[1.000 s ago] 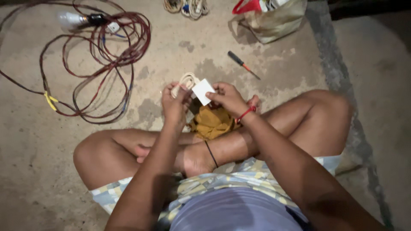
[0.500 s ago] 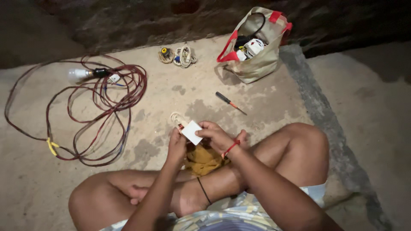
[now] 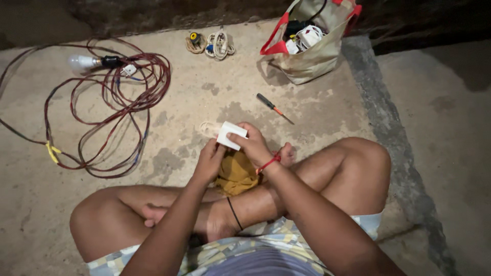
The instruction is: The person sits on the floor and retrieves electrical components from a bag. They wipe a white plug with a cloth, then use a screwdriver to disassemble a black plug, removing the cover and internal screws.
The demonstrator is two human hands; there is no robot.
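Observation:
I sit cross-legged on a concrete floor. Both hands hold a small white rectangular plastic piece (image 3: 231, 135) above my ankles. My left hand (image 3: 208, 162) grips its lower left edge. Fingers of my right hand (image 3: 254, 145), which has a red thread at the wrist, pinch its right side. A mustard-yellow cloth (image 3: 236, 174) lies bunched under the hands on my legs. A small coil of pale cord (image 3: 208, 128) rests on the floor just beyond the white piece.
A screwdriver with a dark handle (image 3: 274, 108) lies ahead on the right. A tangled red cable (image 3: 110, 107) with a bulb in a holder (image 3: 87, 62) spreads at the left. A bag with red handles (image 3: 312, 43) stands at the far right; small wire coils (image 3: 210, 43) lie beside it.
The view has tilted upward, so the bag and the wall now show fully. Both hands stay closed on the white piece, with little shift over the legs.

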